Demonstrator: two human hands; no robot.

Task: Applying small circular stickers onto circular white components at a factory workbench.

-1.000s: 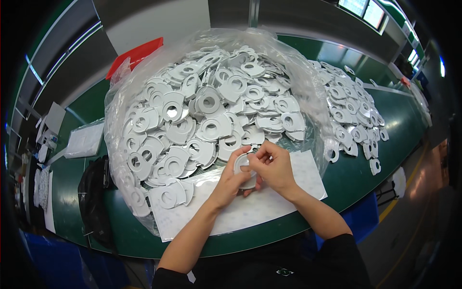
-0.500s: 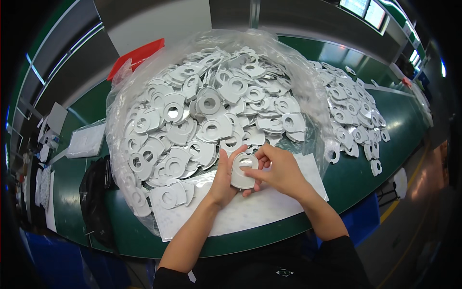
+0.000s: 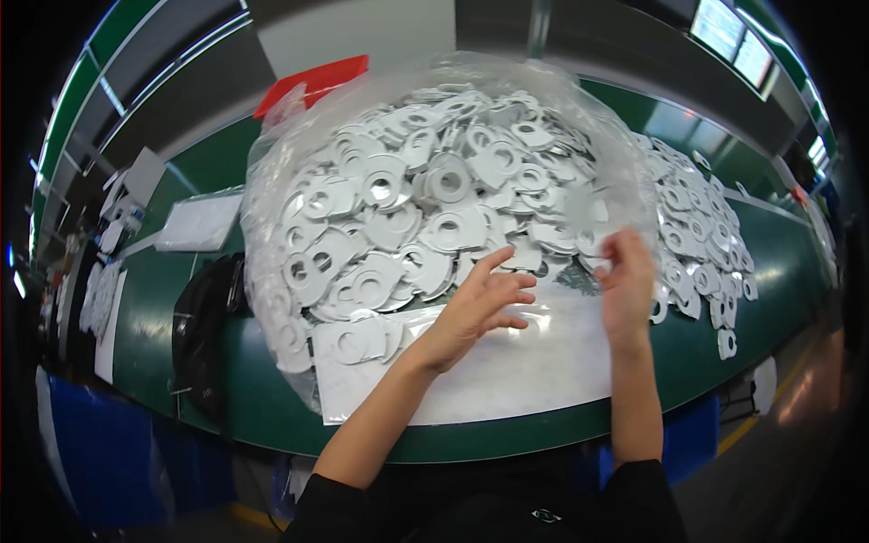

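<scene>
My left hand [image 3: 478, 309] hovers over the white sheet [image 3: 543, 362] with its fingers spread and nothing in them. To its right, my right hand [image 3: 627, 281] is raised by the right side of the heap, a little blurred. Its fingers are loosely bent, with the thumb apart from them. Just beyond its fingertips is a smeared pale flat piece [image 3: 588, 211], apparently in the air and apart from the hand. A big heap of white flat plastic parts [image 3: 457, 228], each with a round hole, lies in front of both hands. Several like pieces [image 3: 353, 340] rest on the sheet's left end.
Clear plastic bagging [image 3: 267, 195] surrounds the heap. A second pile of white parts [image 3: 692, 226] spreads over the green table [image 3: 534, 436] at right. A red tray [image 3: 312, 83] stands behind at left. A black bag [image 3: 204, 335] and a clear-wrapped pack [image 3: 201, 222] lie at left.
The white ringed part that both hands held has left them. My right hand has moved away to the right; my left has opened. The whole view has shifted.
</scene>
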